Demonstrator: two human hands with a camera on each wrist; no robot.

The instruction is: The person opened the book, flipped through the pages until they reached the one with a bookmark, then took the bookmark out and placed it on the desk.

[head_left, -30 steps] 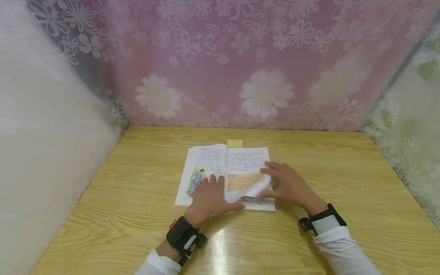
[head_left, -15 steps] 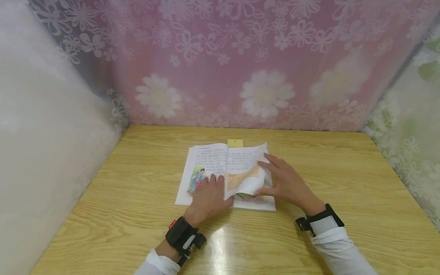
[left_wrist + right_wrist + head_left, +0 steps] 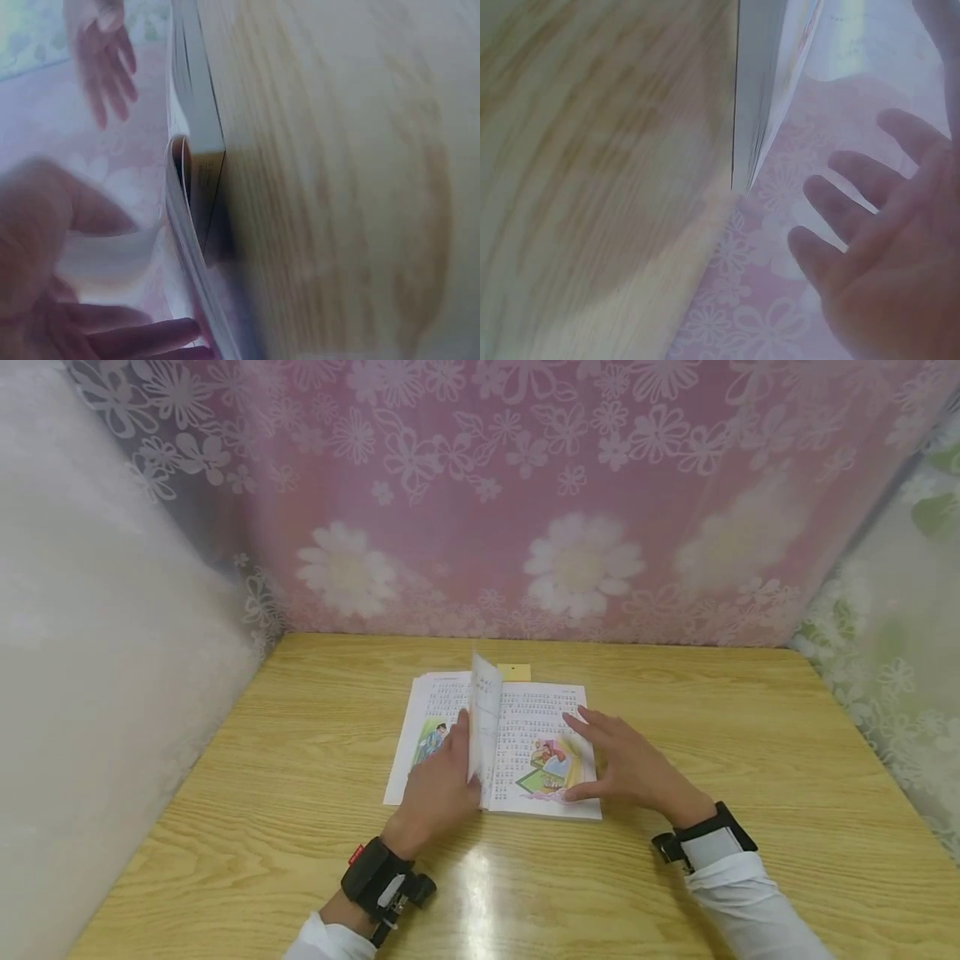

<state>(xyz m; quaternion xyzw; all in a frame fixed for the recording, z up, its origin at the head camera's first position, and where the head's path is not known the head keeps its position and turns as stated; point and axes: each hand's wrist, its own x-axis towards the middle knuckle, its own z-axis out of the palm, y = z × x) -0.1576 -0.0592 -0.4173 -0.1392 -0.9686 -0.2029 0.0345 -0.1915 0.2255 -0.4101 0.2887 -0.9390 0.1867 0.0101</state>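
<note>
An open book [image 3: 543, 706] with printed text and colour pictures lies on the table, a single page [image 3: 486, 718] standing nearly upright at its middle. My left hand [image 3: 438, 785] is turned on edge over the left half, right beside this page, its thumb at the page's lower corner. In the left wrist view, the left hand's thumb and fingers are spread apart, with the blurred page between them. My right hand [image 3: 630, 768] hovers at the book's right edge, fingers spread and holding nothing; the right wrist view shows its palm and straight fingers [image 3: 832, 206] off the book.
A yellow tab [image 3: 514, 672] sticks out behind the book's top edge. The wood-grain table [image 3: 300, 735] extends all round the book. A pink flowered curtain [image 3: 450, 527] hangs behind the table, with pale hangings on both sides.
The right hand was lifting and curling the right page; it has let go. That page now stands upright by the left hand, showing another illustrated page. The left hand rose and turned on edge.
</note>
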